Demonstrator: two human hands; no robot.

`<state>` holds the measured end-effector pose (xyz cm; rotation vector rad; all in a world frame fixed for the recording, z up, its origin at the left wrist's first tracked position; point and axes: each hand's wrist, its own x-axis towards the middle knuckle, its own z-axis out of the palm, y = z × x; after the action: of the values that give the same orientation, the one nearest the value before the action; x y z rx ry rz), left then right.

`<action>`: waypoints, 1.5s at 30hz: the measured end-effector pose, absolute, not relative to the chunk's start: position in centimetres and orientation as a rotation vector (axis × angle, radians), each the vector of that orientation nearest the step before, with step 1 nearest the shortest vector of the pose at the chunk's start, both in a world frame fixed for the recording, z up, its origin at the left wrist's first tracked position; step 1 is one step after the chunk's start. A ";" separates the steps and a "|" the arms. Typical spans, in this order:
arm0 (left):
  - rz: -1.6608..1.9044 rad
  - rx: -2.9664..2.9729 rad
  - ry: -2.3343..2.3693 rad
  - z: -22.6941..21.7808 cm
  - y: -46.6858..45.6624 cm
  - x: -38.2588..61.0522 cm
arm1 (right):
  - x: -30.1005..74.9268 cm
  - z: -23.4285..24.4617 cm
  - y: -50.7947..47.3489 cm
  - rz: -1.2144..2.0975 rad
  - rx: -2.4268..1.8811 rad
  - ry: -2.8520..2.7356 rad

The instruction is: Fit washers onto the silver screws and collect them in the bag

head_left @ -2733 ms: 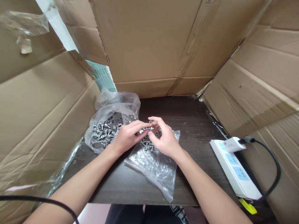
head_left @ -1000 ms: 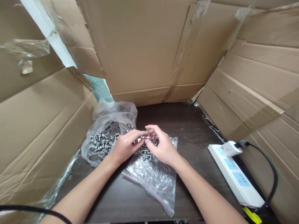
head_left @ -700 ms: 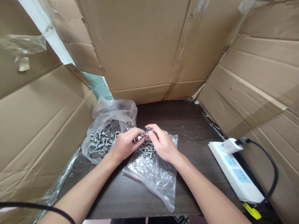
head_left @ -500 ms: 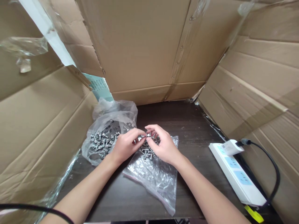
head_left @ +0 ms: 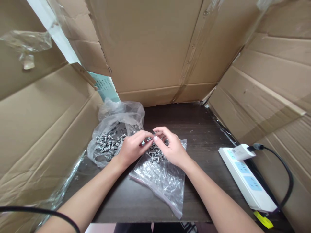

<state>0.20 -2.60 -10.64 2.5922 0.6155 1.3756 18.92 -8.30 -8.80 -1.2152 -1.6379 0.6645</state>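
My left hand (head_left: pixel 132 149) and my right hand (head_left: pixel 170 147) meet fingertip to fingertip over a dark wooden table (head_left: pixel 194 129). Both pinch one small metal screw (head_left: pixel 150 139) between them. Under the hands lies a flat clear plastic bag (head_left: pixel 161 176) with a small heap of screws (head_left: pixel 155 155) on its far end. Left of the hands sits a crumpled clear bag (head_left: pixel 116 123) holding several more screws (head_left: pixel 107 145).
Cardboard walls (head_left: pixel 155 48) stand close at the back, left and right. A white power strip (head_left: pixel 245 176) with a plugged-in adapter (head_left: pixel 240 151) and black cable (head_left: pixel 286 181) lies at the right. A black cable (head_left: pixel 36 212) crosses the lower left.
The hands have stayed together over the flat bag, only the fingers shifting round the small screw. The view has moved slightly.
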 end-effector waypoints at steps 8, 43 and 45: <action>1.273 2.613 0.633 -11.1 -2.4 0.1 | 18.9 -8.8 -8.4 0.482 -1.234 -1.690; 1.195 2.602 0.716 -11.2 -2.3 0.0 | 18.8 -9.1 -8.4 0.602 -1.308 -1.671; 1.173 2.595 0.737 -11.3 -2.2 0.0 | 18.7 -9.3 -8.4 0.562 -1.298 -1.665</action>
<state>-0.04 -2.22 -11.28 2.5955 0.7372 1.1727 18.70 -8.38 -9.33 -1.2980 -1.6654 0.5622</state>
